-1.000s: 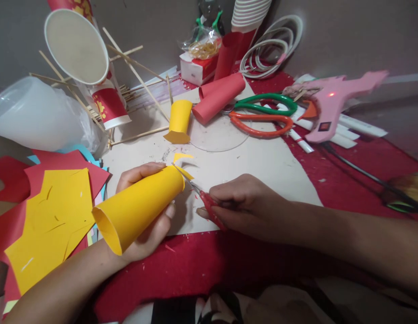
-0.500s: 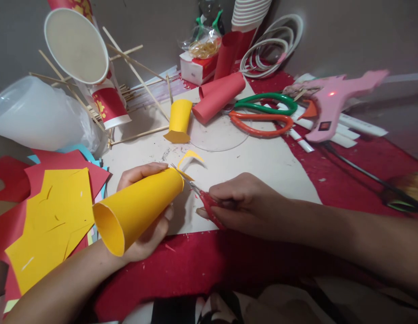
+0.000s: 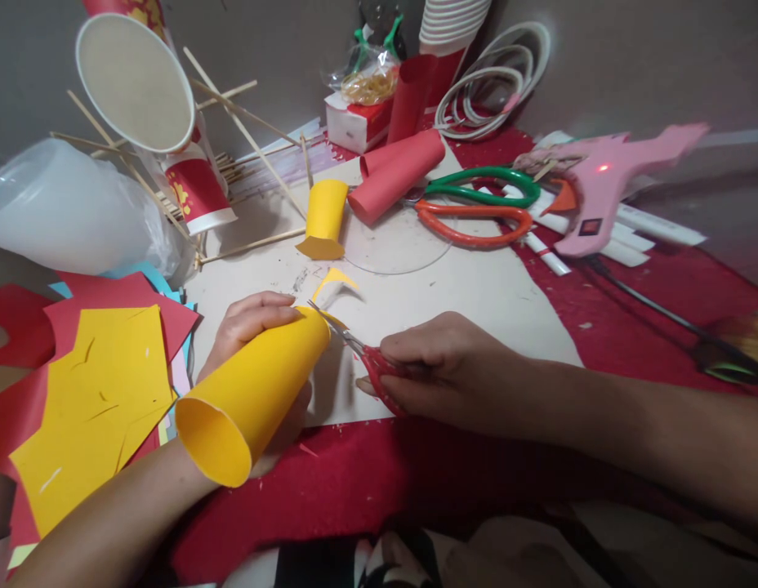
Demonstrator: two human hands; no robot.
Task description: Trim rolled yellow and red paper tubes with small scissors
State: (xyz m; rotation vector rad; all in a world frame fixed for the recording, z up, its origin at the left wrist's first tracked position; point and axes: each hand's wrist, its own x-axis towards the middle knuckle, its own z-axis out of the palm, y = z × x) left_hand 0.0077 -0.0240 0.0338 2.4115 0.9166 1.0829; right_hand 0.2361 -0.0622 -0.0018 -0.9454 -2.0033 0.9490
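Note:
A yellow paper tube [image 3: 256,390], slightly tapered, rests in my left hand [image 3: 250,322], whose fingers wrap round it from behind. Its wider opening faces me, tilted down to the left. My right hand [image 3: 452,363] grips small scissors with red handles [image 3: 382,377]. The scissor blades lie across the narrow far end of the tube, at its rim. A curled strip of yellow paper [image 3: 342,283] hangs or lies just beyond that end; I cannot tell whether it is still joined.
Behind stand a short yellow tube [image 3: 326,219], red paper tubes [image 3: 397,175] and large scissors with green and orange handles [image 3: 477,220]. A pink glue gun [image 3: 605,192] lies at right. Yellow paper sheets [image 3: 103,408] pile at left, below a stick frame with paper cups [image 3: 201,192].
The yellow tube has turned a little in my left hand, its wide opening swinging right and toward me. The yellow strip has shifted slightly left. My right hand has barely moved.

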